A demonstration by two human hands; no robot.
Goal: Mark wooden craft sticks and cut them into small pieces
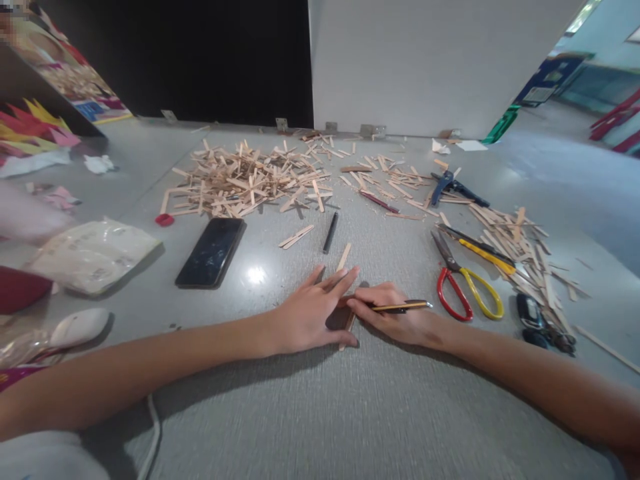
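Observation:
My left hand [313, 310] lies flat with fingers stretched out, pressing down on wooden sticks [346, 321] on the grey surface. My right hand [393, 320] is closed around a yellow-and-black pencil [400, 307], its tip end at the sticks beside my left fingers. One loose wooden stick [344, 256] lies just beyond my left fingertips.
A big pile of wooden sticks [245, 180] lies at the back, more sticks [515, 250] at the right. Red-and-yellow scissors [463, 283], blue pliers [453, 183], a black phone [212, 252], a black marker [330, 232], keys [535, 320], a plastic bag [93, 253] and a white mouse [77, 327] surround the hands.

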